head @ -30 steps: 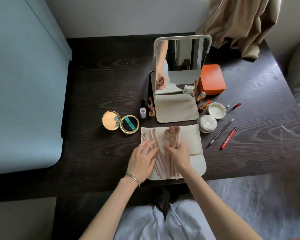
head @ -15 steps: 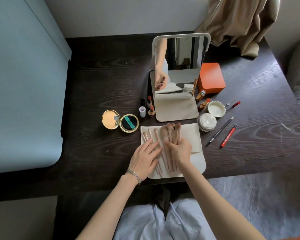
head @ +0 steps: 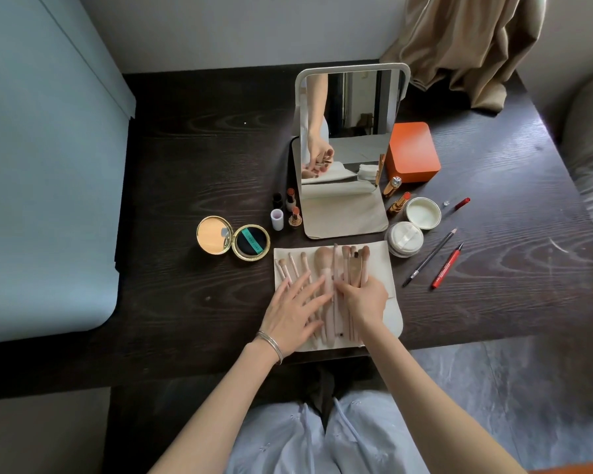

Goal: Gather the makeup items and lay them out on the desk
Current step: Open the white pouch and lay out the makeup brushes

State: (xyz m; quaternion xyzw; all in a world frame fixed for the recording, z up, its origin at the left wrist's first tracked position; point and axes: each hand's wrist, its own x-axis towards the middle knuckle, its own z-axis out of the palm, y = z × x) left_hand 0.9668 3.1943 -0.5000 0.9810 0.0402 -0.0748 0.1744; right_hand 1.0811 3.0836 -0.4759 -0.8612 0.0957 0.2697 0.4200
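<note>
Several pink makeup brushes (head: pixel 326 271) lie in a row on a cream cloth pouch (head: pixel 386 265) at the desk's front edge. My left hand (head: pixel 295 313) lies flat with spread fingers on the left brushes. My right hand (head: pixel 365 299) grips a bunch of brushes on the right, fingers curled round their handles. An open gold compact (head: pixel 233 239) sits left of the pouch. Small lipsticks and bottles (head: pixel 288 210) stand by the mirror (head: pixel 348 145). Powder jars (head: pixel 412 224), a black pencil (head: pixel 428 258) and a red pencil (head: pixel 447 266) lie to the right.
An orange box (head: pixel 413 152) stands behind the jars, right of the mirror. A beige curtain (head: pixel 466 46) hangs at the back right. A pale blue panel (head: pixel 38 186) covers the desk's left side. The dark wooden desk (head: pixel 185 165) shows bare wood behind the compact.
My right hand has shifted right and forward on the pouch, gathering the right-hand brushes into a bunch. My left hand has stayed flat on the left brushes.
</note>
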